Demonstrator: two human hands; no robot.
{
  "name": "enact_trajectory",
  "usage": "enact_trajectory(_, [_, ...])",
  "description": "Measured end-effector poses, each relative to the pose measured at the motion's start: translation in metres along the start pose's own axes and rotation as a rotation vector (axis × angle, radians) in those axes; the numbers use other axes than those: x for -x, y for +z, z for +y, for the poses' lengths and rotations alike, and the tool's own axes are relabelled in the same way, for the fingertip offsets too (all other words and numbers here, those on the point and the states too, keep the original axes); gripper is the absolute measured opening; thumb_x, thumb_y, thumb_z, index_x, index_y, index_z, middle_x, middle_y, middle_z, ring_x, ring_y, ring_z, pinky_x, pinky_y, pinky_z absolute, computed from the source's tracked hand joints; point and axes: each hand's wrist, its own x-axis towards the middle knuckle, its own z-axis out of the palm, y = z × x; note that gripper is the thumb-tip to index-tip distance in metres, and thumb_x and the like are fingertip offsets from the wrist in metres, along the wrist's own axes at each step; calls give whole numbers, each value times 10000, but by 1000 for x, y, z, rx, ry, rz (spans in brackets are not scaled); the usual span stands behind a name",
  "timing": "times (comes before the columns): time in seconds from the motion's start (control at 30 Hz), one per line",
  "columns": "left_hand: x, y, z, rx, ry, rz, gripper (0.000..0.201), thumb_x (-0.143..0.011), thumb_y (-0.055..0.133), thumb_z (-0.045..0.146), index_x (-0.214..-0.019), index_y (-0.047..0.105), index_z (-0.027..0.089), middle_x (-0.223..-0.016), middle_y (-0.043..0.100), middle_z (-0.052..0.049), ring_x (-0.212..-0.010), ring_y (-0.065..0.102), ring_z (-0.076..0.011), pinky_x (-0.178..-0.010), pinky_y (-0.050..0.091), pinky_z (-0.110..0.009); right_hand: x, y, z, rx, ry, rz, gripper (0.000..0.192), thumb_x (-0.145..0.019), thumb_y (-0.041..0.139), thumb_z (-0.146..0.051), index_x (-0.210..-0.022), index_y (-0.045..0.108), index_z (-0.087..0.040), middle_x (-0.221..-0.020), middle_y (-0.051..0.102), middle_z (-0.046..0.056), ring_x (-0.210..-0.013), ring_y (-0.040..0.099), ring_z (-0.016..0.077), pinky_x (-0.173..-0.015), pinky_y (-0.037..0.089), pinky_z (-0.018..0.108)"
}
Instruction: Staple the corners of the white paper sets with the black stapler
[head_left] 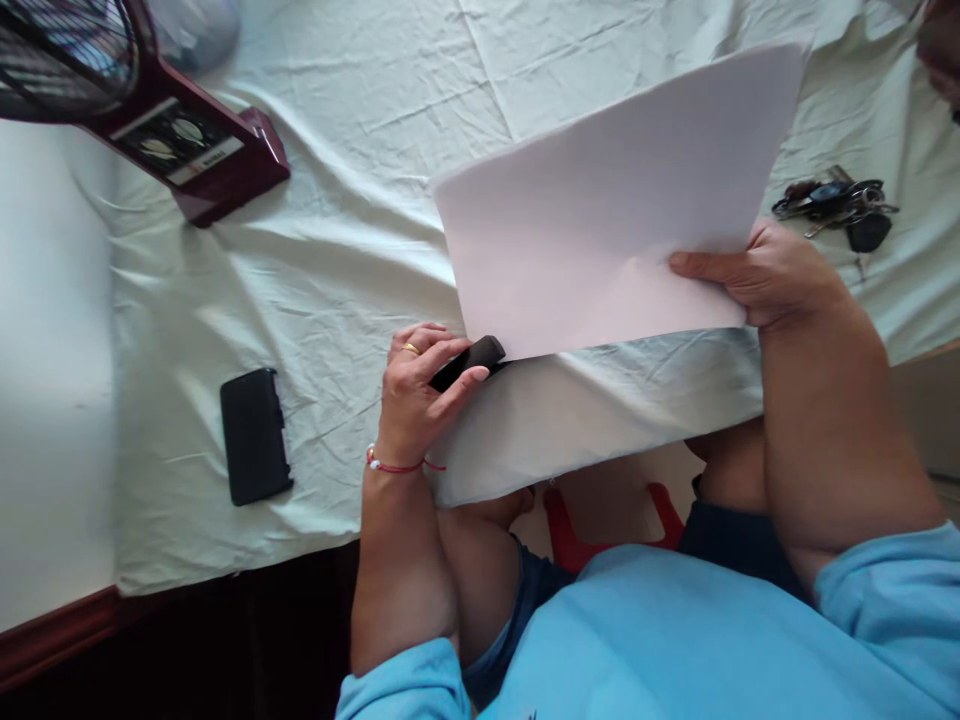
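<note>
White paper sheets [622, 190] lie at a slant over the cloth-covered table, with blank faces up. My right hand [787, 270] grips them at their lower right edge, thumb on top and fingers hidden beneath. Around a black stapler [480, 358] my left hand [424, 385] is closed, its thumb and fingers on either side. The stapler's front end meets the lower left corner of the paper; whether the corner sits between its jaws I cannot make out.
A black phone [256, 437] lies face down on the tablecloth [337, 270] at left. A dark red fan [217, 150] stands at upper left near a clear plastic thing. A bunch of keys [840, 208] lies at right. Below the table's front edge is a red stool [574, 540].
</note>
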Motion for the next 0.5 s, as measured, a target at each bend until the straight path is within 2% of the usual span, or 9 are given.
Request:
enact_trajectory(0.1, [-2,1,-2,43,6,29,332,-1139,698,522,-1011,887,282,-1030,859,-77,-1174,752,-326,-1162,579,-538,-2,-7,3,12,-6,-10,401,-579,1077,-258,-950,934,-209,-1107,917,64,-926,832,237,-810,713,351])
enact_trajectory(0.23, [-4,1,-3,59,-1,27,248,-1096,768,409,-910,880,291,-953,846,-57,-1147,754,-313,-1152,587,-524,-3,-10,4,28,22,-17,374,-595,1068,-227,-941,928,-201,-1159,915,86,-932,827,243,-798,716,358])
enact_trajectory(0.37, [-3,-1,-4,104,-12,13,186,-1055,826,396,-914,897,297,-949,847,-46,-1133,760,-304,-1145,602,-509,0,-12,-2,64,53,0,334,-626,1045,-183,-939,930,-200,-1169,915,97,-930,827,243,-811,718,369])
enact_trajectory(0.5, [-1,-5,-3,131,-67,-11,161,-1048,847,437,-1035,927,298,-1083,860,-61,-1202,770,-306,-1138,610,-495,1,-15,-5,86,60,1,325,-649,1028,-159,-958,936,-197,-1181,915,106,-940,837,249,-814,721,373])
